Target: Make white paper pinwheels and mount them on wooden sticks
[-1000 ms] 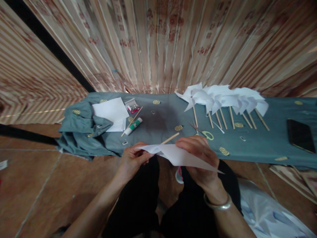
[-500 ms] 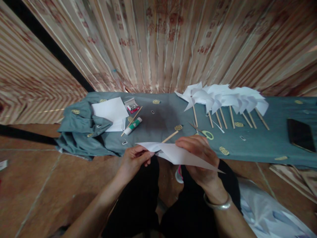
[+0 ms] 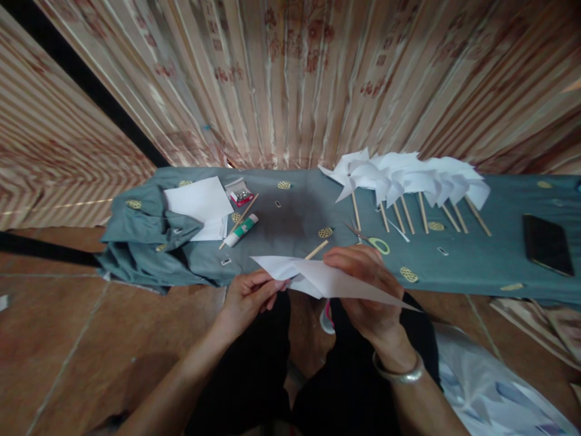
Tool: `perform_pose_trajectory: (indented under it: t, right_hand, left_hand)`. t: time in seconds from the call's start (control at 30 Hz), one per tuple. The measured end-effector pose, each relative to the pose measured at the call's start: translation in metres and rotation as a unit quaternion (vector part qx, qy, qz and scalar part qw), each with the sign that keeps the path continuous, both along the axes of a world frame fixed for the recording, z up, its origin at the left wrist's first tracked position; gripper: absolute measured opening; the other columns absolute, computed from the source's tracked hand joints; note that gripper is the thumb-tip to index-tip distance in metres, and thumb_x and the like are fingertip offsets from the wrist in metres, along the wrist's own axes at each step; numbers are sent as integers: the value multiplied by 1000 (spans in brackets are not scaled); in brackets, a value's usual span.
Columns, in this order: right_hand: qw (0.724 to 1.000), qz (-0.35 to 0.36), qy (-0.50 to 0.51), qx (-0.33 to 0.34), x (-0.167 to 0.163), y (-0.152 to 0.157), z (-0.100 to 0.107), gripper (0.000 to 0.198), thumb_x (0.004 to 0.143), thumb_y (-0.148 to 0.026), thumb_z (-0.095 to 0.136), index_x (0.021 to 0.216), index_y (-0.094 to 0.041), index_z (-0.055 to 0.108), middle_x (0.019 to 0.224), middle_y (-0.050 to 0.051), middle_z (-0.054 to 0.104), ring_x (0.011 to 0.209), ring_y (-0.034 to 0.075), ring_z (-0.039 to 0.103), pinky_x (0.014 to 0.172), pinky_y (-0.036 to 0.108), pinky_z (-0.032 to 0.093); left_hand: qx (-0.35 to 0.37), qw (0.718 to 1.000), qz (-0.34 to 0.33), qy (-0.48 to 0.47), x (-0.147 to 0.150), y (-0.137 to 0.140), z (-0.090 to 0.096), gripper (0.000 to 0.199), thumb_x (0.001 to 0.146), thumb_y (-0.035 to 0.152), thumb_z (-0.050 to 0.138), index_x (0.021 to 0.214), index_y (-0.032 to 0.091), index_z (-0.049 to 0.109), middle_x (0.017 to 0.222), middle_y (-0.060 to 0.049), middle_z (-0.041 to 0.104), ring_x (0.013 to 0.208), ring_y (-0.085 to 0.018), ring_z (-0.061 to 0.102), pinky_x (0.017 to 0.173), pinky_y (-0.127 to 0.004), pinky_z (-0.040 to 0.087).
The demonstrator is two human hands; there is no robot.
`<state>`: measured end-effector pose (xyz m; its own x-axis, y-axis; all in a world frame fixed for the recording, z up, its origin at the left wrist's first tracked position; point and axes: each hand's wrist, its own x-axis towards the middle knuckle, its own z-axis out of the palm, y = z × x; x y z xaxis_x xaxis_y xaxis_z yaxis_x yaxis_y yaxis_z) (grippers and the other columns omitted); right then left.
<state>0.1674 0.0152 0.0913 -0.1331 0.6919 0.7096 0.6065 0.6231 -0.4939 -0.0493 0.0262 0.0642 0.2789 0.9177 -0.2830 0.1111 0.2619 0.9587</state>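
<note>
A white paper pinwheel with folded blades is held edge-on over my lap, in front of the cloth-covered bench. My left hand pinches its left part between thumb and fingers. At the right, my right hand is closed around the paper, most of its fingers hidden behind a long blade. A wooden stick shows beyond the paper's far edge; where it meets the pinwheel is hidden. Scissors with pale green handles lie on the cloth just past my right hand.
Several finished pinwheels lie in an overlapping row on the grey-green cloth. Leftward are white paper sheets, a small box of metal pins, a thin stick and a glue stick. A black phone rests at the right.
The pinwheel has tilted slightly in my hands, and less of its stick shows beyond the paper. Both hands keep their hold. The view has shifted a little.
</note>
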Motion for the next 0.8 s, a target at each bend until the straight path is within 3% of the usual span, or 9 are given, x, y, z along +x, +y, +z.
perform_pose_trajectory:
  t: [0.33, 0.8]
  right_hand:
    - [1000, -17, 18, 5, 1, 1, -3, 14, 92, -25, 56, 100, -23, 67, 95, 6, 73, 89, 22, 68, 86, 41, 48]
    - [1000, -26, -1, -9, 3, 0, -3, 14, 91, -17, 55, 97, -21, 67, 93, 7, 72, 89, 22, 66, 87, 40, 47]
  left_hand:
    - [9, 1000, 8, -12, 4, 0, 2, 36, 72, 50, 72, 68, 14, 71, 45, 5, 46, 41, -6, 36, 41, -20, 23]
    - [33, 999, 13, -30, 4, -2, 3, 26, 74, 41, 74, 70, 15, 75, 48, 4, 48, 43, -5, 40, 41, -19, 27]
